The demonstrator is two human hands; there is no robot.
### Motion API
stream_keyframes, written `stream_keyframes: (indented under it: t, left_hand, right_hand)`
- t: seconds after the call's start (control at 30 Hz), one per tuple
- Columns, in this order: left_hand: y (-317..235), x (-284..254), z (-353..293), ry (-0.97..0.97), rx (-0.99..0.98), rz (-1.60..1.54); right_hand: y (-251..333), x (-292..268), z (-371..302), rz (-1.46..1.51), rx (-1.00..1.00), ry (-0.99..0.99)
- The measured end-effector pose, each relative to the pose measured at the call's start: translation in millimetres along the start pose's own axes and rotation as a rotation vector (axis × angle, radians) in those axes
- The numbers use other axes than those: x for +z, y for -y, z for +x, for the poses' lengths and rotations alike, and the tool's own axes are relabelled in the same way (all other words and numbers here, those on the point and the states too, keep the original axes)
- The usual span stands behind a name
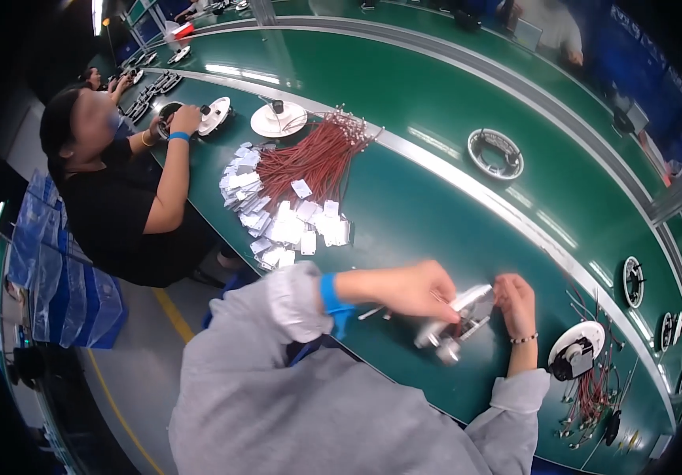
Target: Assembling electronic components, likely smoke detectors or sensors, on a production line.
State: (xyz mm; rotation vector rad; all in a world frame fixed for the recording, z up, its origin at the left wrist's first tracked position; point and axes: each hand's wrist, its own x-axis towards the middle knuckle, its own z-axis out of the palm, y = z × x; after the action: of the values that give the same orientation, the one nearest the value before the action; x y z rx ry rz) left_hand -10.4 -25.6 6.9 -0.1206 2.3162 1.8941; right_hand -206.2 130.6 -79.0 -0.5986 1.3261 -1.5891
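My left hand point(424, 289), with a blue band at its wrist, has its fingers closed at the upper left of a silver metal part point(475, 305). This part has a flat plate and rounded, shiny ends, blurred by motion. My right hand point(517, 305) is bent with its fingertips pinched at the plate's right edge. Between the fingers of my left hand a thin reddish line shows, perhaps a wire. The part is held just above or on the green bench point(388, 245); I cannot tell which.
Beyond my left arm lies a pile of red wires point(317, 158) with white tagged boxes point(286, 226). A white round fixture point(278, 119) sits behind it, another point(577, 348) at right by loose wires point(590, 400). A white ring point(495, 154) rests across the metal rail. A co-worker point(111, 174) works at left.
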Motion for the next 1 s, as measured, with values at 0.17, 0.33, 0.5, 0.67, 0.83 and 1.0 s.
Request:
stream_keyframes:
  t: [0.17,0.33,0.5,0.67,0.83,1.0]
  left_hand:
    - [-59,-86,-84,-0.639,-0.090,0.556]
    - [-42,-190,-142,-1.242,-0.333,1.366]
    - [36,-274,-177,-1.326,-0.810,1.505]
    - [134,-330,-222,-1.307,-0.769,1.493]
    - [212,-392,-275,-1.224,-0.869,1.450]
    - [161,-360,-219,-0.997,-0.817,1.460]
  right_hand:
    - [-2,1,3,-0.105,-0.031,-0.013]
    - [-5,0,2,-0.140,-0.040,-0.034]
    - [-6,4,-6,-0.179,-0.077,-0.087]
    - [-4,21,-7,-0.239,-0.080,-0.146]
    - [2,32,-34,-0.096,-0.035,-0.083]
    - [67,7,-118,-0.809,-0.698,-0.614]
